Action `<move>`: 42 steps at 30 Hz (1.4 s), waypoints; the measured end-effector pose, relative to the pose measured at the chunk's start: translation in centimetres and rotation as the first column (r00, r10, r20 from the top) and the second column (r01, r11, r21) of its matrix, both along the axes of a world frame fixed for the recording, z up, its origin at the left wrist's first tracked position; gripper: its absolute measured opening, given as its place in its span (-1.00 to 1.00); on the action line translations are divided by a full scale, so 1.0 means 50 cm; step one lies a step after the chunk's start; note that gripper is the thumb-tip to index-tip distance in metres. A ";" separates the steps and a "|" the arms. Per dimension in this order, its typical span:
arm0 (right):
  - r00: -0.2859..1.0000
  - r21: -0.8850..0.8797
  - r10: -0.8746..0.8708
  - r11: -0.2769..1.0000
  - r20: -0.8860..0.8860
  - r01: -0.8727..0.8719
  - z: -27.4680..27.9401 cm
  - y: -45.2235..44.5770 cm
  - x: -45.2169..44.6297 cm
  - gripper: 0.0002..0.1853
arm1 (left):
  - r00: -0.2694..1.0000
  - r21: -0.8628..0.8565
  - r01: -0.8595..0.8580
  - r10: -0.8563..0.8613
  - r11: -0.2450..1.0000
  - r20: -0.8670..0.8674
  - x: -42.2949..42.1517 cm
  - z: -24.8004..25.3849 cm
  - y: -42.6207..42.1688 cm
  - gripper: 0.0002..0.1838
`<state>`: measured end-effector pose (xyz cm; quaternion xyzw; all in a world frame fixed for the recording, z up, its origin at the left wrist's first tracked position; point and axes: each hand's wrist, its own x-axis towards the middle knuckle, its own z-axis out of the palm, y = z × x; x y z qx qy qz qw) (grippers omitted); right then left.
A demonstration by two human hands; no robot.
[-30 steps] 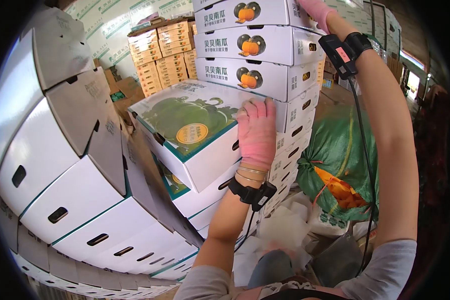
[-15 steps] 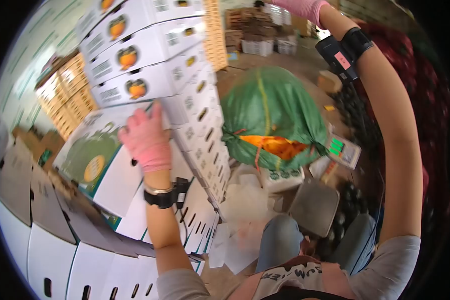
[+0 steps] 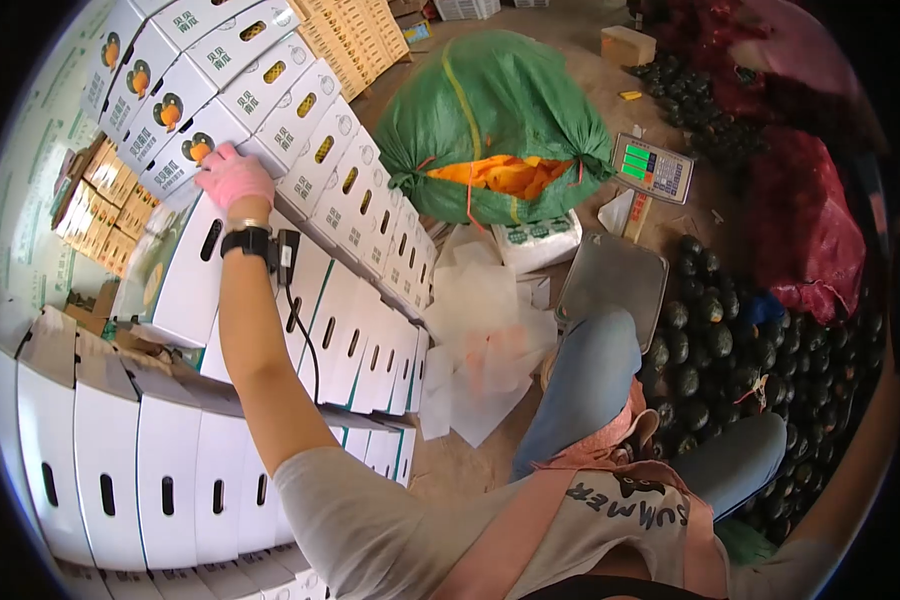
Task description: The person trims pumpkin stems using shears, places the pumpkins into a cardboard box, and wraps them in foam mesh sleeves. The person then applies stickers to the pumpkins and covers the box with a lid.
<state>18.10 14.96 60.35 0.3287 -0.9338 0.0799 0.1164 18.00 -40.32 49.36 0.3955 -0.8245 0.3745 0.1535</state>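
Observation:
My left hand (image 3: 236,180), in a pink glove, is against the lower part of a stack of white cardboard boxes. Its fingers reach forward and look apart, touching a box (image 3: 202,152) printed with an orange pumpkin. Just below the hand a white box (image 3: 187,270) with an oval hand hole juts out from the stack, its top partly hidden. A black band with a small device and cable sits on my left wrist. Only my right forearm shows at the right edge; my right hand is outside the view.
A green woven sack (image 3: 490,110) with orange contents stands ahead, beside a scale display (image 3: 654,168) and its metal platform (image 3: 613,285). Dark green pumpkins (image 3: 715,340) cover the floor at right, near a red mesh sack (image 3: 805,220). Paper sheets (image 3: 475,340) lie before my knees.
The view has turned, bringing more floor and pumpkins in at right. My left hand's fingers have shifted onto the printed box. The raised right hand has left the view, its arm now low.

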 end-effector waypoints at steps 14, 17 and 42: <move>0.935 0.060 -0.310 0.951 0.173 0.304 -0.212 0.458 0.074 -0.20 | 0.949 -0.009 0.267 -0.261 0.964 0.176 -0.027 -0.038 0.167 -0.40; 0.814 -0.053 -0.462 0.858 0.352 0.510 -0.296 0.475 0.137 -0.16 | 0.622 0.383 0.616 -0.723 0.689 0.301 -0.149 -0.127 0.322 -0.38; -0.115 -0.577 -0.979 -0.194 0.171 0.793 -0.721 0.197 0.650 -0.50 | -0.979 0.971 0.185 -0.113 -0.150 0.169 -0.102 -0.729 1.319 -0.48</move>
